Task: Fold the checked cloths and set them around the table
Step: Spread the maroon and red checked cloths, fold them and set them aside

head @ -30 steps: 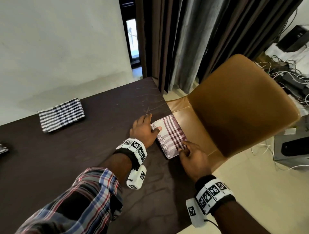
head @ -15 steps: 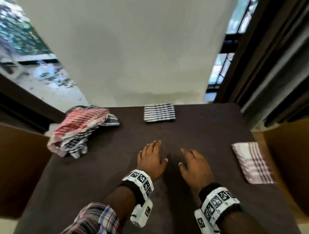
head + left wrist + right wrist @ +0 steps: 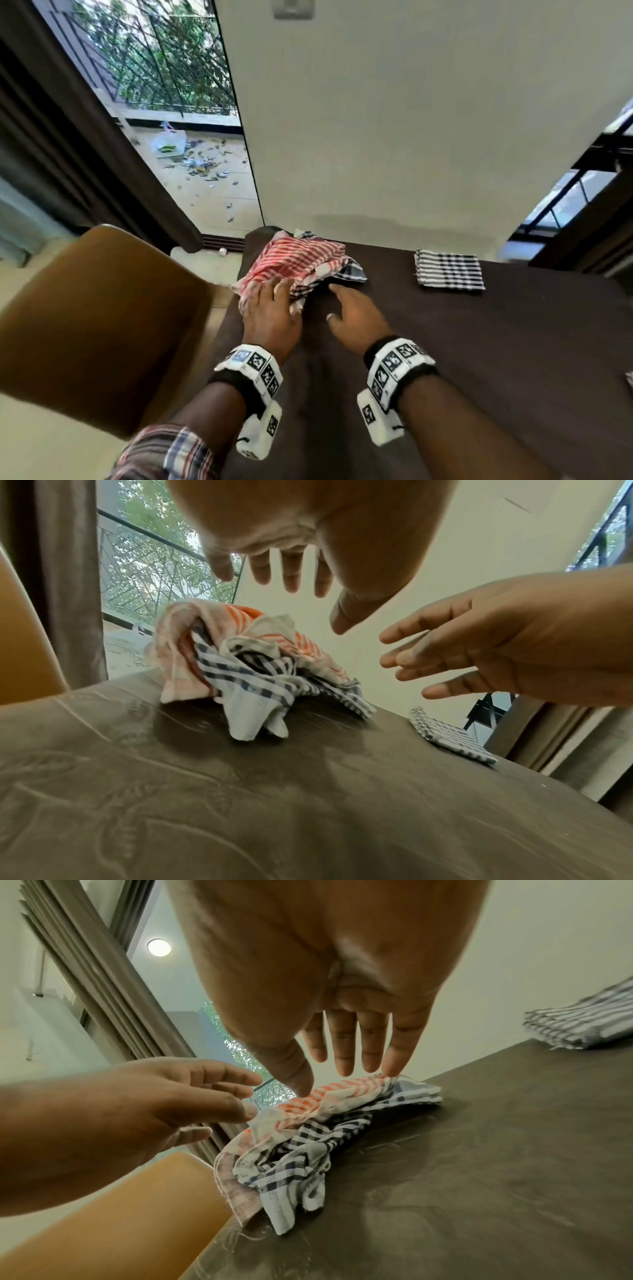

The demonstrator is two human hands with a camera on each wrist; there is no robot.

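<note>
Because the unfolded pile of checked cloths (image 3: 301,263) sits at the bench (image 3: 479,342) corner beside the chair (image 3: 102,318), we reach with our left hand (image 3: 270,308) and right hand (image 3: 356,315) spread, fingers apart, gripping nothing, while one folded cloth (image 3: 448,270) lies placed.

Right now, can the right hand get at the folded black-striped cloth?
Probably yes. The right hand is open and holds nothing, and only bare table lies between it and the folded cloth; the crumpled pile sits off to its left.
</note>
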